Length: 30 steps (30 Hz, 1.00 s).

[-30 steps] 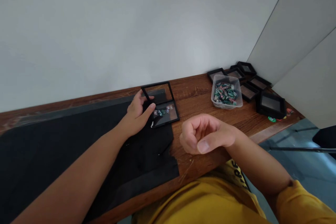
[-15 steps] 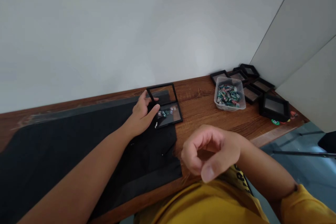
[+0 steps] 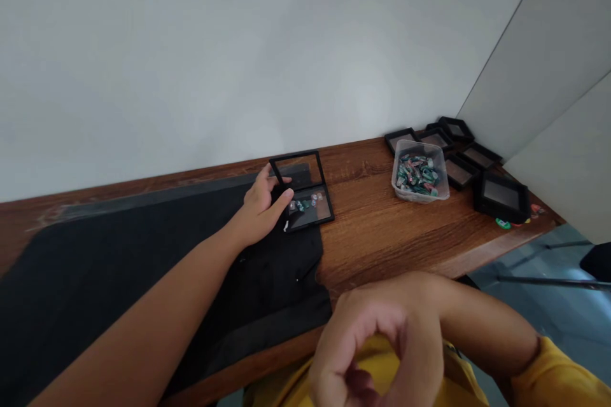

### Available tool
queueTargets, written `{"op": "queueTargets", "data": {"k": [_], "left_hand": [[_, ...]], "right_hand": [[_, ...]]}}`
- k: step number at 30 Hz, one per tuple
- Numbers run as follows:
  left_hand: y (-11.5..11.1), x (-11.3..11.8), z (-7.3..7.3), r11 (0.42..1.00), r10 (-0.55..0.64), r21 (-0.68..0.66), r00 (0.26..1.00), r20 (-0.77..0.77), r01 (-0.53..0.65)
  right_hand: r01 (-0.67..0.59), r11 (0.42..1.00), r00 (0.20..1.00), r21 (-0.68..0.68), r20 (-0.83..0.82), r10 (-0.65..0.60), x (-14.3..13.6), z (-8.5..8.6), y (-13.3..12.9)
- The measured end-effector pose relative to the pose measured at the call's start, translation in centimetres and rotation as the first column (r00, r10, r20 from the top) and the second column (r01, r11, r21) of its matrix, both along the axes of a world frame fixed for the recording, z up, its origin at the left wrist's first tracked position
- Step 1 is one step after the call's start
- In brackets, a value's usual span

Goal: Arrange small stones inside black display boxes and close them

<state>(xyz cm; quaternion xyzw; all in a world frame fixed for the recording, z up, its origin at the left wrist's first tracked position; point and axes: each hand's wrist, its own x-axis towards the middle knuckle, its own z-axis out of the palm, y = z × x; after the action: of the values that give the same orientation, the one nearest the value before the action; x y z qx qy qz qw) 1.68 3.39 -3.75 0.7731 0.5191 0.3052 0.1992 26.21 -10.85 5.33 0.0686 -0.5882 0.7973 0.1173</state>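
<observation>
An open black case with clear windows rests on the black mat's right end, its lid raised toward the wall. Several small teal and pinkish pieces show in its lower half. My left hand grips the case's left side, thumb in front and fingers behind the raised lid. Close to the camera, over my lap, my right hand is curled with thumb and fingers bent toward each other; its fingertips are cut off or hidden, and whatever they may hold cannot be made out.
A clear plastic tub of wrapped green and red pieces stands on the wooden table. Several black frames lie around it at the right. A black mat covers the left. Small colourful items sit by the right edge.
My right hand has moved down and closer to my body, away from the table edge. My left hand stays on the case, which looks unchanged.
</observation>
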Motion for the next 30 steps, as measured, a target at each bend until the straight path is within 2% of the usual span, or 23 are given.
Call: {"op": "queueTargets", "data": {"k": [3,8,10,11,13,15,17,21,25,30], "left_hand": [[0.1,0.1,0.0,1.0,-0.005,-0.006,1.0,0.022,0.005],[0.1,0.0,-0.1,1.0,0.007,-0.007,1.0,0.025,-0.007],[0.1,0.0,0.0,1.0,0.014,-0.004,1.0,0.017,-0.014],[0.1,0.0,0.0,1.0,0.015,-0.002,1.0,0.014,-0.015],[0.1,0.0,0.0,1.0,0.011,-0.001,1.0,0.007,-0.011],[0.2,-0.2,0.0,1.0,0.009,-0.001,1.0,-0.005,-0.009],[0.3,-0.4,-0.1,1.0,0.016,0.005,1.0,-0.022,-0.016],[0.7,-0.7,-0.6,0.999,0.035,0.023,0.999,-0.035,-0.034],[0.9,-0.7,-1.0,0.999,0.036,0.026,0.999,-0.012,-0.036],[0.9,-0.8,-1.0,0.999,0.006,0.038,0.998,-0.067,-0.004]], "right_hand": [[0.08,0.995,0.997,0.06,-0.027,-0.078,1.2,1.1,-0.3],[0.241,0.953,0.969,0.183,-0.107,-0.225,2.3,1.8,0.1],[0.273,0.919,0.962,0.284,-0.089,-0.259,3.2,3.0,0.5],[0.297,0.894,0.952,0.336,-0.037,-0.303,3.7,3.8,0.6],[0.247,0.837,0.932,0.488,0.117,-0.343,5.0,5.8,0.6],[0.27,0.774,0.909,0.573,0.113,-0.401,6.1,7.3,0.4],[0.293,0.727,0.893,0.621,0.094,-0.44,7.0,7.8,0.2],[0.316,0.715,0.898,0.624,0.045,-0.437,8.2,6.3,-0.5],[0.195,0.736,0.88,0.648,0.216,-0.423,9.5,4.7,-1.7],[0.048,0.861,0.847,0.506,0.436,-0.304,10.8,2.2,-3.0]]}}
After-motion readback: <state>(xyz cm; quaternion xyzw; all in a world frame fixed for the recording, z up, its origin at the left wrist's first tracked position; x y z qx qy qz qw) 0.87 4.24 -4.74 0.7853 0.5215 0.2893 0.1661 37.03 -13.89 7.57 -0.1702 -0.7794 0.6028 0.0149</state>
